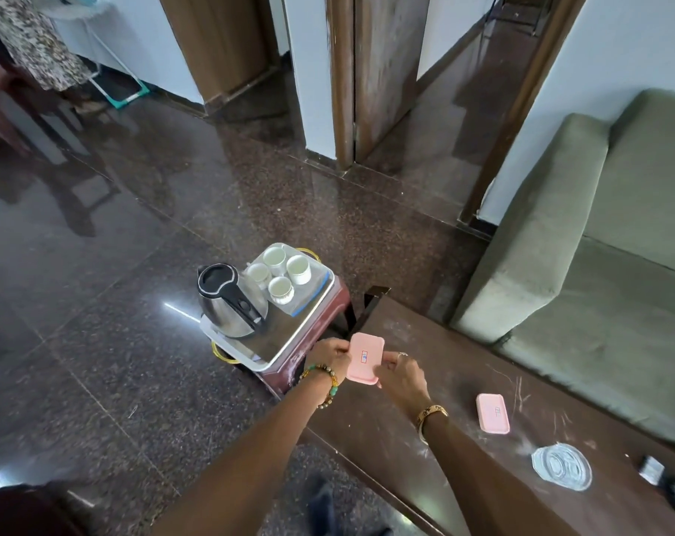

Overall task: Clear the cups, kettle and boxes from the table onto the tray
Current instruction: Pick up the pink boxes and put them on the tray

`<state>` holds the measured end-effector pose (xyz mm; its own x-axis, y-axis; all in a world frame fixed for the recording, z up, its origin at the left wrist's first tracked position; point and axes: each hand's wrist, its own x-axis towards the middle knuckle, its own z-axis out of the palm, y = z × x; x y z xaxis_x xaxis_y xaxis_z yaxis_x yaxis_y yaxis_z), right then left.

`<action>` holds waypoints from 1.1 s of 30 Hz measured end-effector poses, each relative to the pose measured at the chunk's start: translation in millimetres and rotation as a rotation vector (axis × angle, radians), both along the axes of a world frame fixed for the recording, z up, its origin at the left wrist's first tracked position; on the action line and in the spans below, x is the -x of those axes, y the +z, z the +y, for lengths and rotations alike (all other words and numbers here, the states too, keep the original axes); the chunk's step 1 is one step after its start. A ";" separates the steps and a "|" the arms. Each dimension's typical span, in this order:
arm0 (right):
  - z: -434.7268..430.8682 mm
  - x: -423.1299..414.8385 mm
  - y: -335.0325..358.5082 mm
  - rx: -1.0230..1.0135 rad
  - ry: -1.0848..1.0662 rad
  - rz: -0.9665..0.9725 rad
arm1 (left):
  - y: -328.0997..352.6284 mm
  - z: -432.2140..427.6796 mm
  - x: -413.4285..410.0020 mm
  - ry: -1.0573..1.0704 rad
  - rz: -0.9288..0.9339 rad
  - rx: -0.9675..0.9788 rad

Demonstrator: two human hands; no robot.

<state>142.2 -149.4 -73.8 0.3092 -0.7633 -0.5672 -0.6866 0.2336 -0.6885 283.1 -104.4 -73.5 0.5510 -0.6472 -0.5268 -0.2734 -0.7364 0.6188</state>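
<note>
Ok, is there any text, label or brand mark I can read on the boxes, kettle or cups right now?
Nothing can be read.
Label on the pink box held by the left hand and right hand: red frame, blue mark, too small to read.
Mark on the second pink box on the table: too blurred to read.
Kettle and cups: no text visible.

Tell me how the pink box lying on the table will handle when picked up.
Probably rigid: the pink box keeps crisp rounded edges. Likely light, being thin and flat. Lying flat on the table, it shouldn't roll or tip.
</note>
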 end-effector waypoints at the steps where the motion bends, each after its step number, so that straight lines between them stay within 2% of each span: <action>1: -3.1 -4.6 1.9 0.001 0.007 -0.004 | 1.6 -3.0 -4.8 0.015 -0.005 0.010; 8: -38.4 -63.4 10.2 0.014 0.010 -0.020 | 5.0 -43.6 -61.9 0.041 0.056 0.063; 19: -94.0 -215.1 -58.0 -0.007 -0.111 0.081 | -50.8 -124.9 -194.1 -0.179 -0.002 -0.111; 26: -129.6 -259.5 -112.8 0.000 -0.119 0.112 | -97.6 -161.3 -233.6 -0.229 0.031 -0.164; 33: -137.5 -269.6 -139.6 -0.070 -0.179 0.150 | -127.0 -168.9 -236.1 -0.285 0.015 -0.208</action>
<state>411.8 -287.0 -213.4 0.0809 -0.7558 -0.6497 -0.7235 0.4039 -0.5599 519.2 -273.3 -200.6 0.3549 -0.6517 -0.6703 -0.4783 -0.7426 0.4688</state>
